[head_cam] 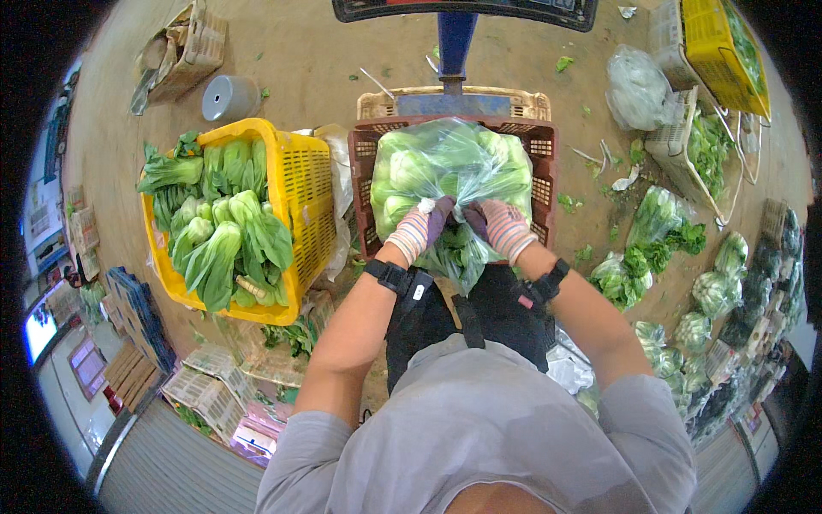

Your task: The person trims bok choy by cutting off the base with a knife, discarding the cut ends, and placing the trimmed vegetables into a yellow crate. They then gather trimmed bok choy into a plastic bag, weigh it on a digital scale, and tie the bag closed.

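A clear plastic bag [449, 160] packed with bok choy rests in a brown slatted plastic crate [542, 148] in front of me. Its gathered neck lies between my two hands, and the loose mouth flares toward my body. My left hand [420, 228], in a striped glove with purple fingers, pinches the left side of the gather. On the other side, my right hand [501, 225] grips the plastic in a matching glove. Both wrists wear black straps. To the left, a yellow plastic crate [308, 212] holds loose bok choy [218, 244].
Behind the brown crate rises the blue post [454, 48] of a scale. A grey cylinder [226, 98] stands at far left. Bagged greens [655, 225] lie on the floor at right, near a white crate [674, 154] of leaves. A yellow crate [719, 58] sits beyond.
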A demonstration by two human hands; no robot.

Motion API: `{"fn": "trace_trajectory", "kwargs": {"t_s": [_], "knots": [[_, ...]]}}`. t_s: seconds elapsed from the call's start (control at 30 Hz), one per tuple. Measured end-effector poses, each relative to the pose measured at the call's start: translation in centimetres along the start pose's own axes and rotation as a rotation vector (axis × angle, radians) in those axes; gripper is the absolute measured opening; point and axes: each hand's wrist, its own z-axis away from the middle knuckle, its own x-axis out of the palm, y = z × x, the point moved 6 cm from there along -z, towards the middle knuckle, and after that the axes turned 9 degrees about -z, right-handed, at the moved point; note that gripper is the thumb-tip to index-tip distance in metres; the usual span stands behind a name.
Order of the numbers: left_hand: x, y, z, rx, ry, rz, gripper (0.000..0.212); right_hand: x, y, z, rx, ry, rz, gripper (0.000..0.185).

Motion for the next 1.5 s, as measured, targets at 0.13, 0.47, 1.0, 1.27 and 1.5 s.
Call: {"fn": "trace_trajectory", "kwargs": {"t_s": [0.13,0.47,1.0,1.27,1.5], "knots": [[0.5,-1.0,-1.0,0.142,0.043,-0.098,0.036,-1.8,0.4,1.3,-0.212,0.554,-0.578,0.035],[-0.6,0.8,0.8,-0.061,0.112,0.407,0.043,0.7,1.2,1.6,-0.009,0.198,-0.237,0.032],[-2.5,2.7,2.0,-0.179,0.181,-0.319,0.035,-2.4,-1.9,2.4,-0.489,0.401,-0.295,0.028],[-1.6,4.2,1.4,0.060,0.236,-1.009,0.022,-1.9,-2.2,-2.3,-0.270,-0.056,0.102,0.025],[-2.2,3.8,0.0,0.127,0.390,-1.089,0.028,-0.5,-1.0,-4.5,-0.293,0.008,0.052,0.026]]}}
